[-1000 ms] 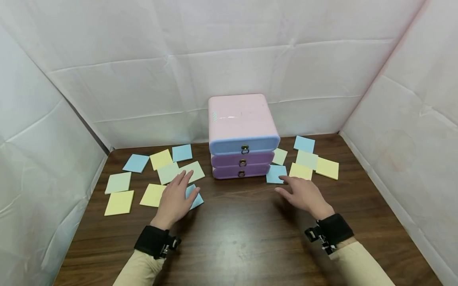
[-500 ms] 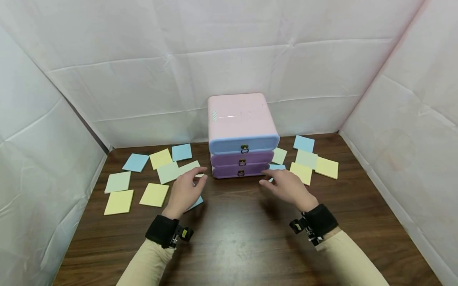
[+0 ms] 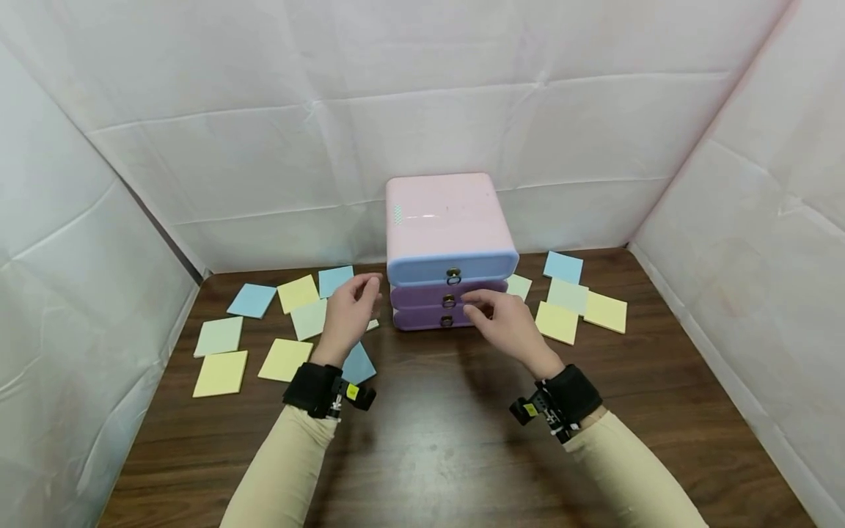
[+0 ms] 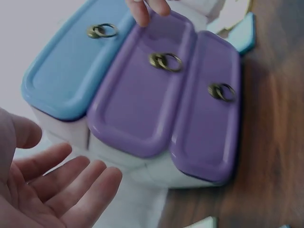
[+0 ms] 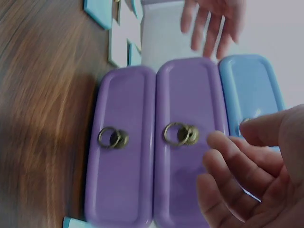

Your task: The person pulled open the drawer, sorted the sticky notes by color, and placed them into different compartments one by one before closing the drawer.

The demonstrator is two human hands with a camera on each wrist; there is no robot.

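Observation:
A small chest (image 3: pixel 444 213) with a pink top stands at the back of the wooden table. It has a blue top drawer (image 3: pixel 452 268) and two purple drawers (image 3: pixel 422 295) below, each with a brass ring pull. My left hand (image 3: pixel 367 292) is open with straight fingers, just off the chest's left side, and touches nothing. My right hand (image 3: pixel 472 299) hovers in front of the middle drawer, fingers loosely bent, empty. In the right wrist view its fingertips (image 5: pixel 216 142) are just short of the middle ring pull (image 5: pixel 180 134). All drawers look closed (image 4: pixel 142 95).
Blue, yellow and pale green sticky notes lie scattered left of the chest (image 3: pixel 285 359) and right of it (image 3: pixel 604 311). One blue note (image 3: pixel 359 364) lies under my left wrist. White sheet walls (image 3: pixel 99 242) enclose the table on three sides.
Both hands lifted off the notes and moved inward and forward to the chest. The right hand went from the blue note to the middle drawer front; the left came beside the chest.

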